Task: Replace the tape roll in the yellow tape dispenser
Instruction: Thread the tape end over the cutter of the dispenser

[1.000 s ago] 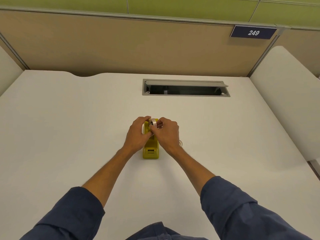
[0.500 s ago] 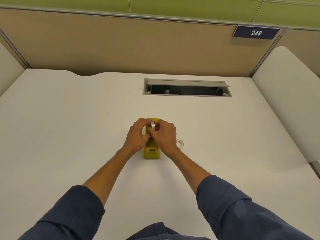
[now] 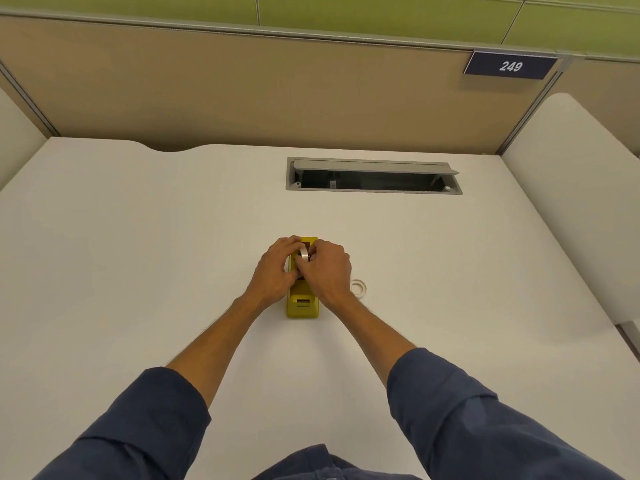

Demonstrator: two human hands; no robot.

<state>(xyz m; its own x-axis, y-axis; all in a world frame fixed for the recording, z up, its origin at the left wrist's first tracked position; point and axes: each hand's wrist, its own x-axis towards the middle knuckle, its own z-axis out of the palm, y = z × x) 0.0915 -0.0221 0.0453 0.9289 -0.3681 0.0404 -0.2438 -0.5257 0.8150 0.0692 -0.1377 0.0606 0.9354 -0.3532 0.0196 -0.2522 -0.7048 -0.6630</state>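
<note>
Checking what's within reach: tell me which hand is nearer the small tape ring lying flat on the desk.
Right. The right hand is at the yellow dispenser, just left of the ring. The left hand is on the dispenser's far side.

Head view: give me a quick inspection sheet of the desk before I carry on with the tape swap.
Surface: white desk, matte.
Job's things: yellow tape dispenser lies lengthwise at desk centre; tape roll stands on edge over its cradle; whether seated, cannot tell.
Clutter: a second tape ring lies flat on the desk right of the dispenser.
Hands: left hand and right hand both pinch the roll.
Cables: nothing seen; cable hatch stands open.
Surroundings: beige partition, plate 249.
</note>
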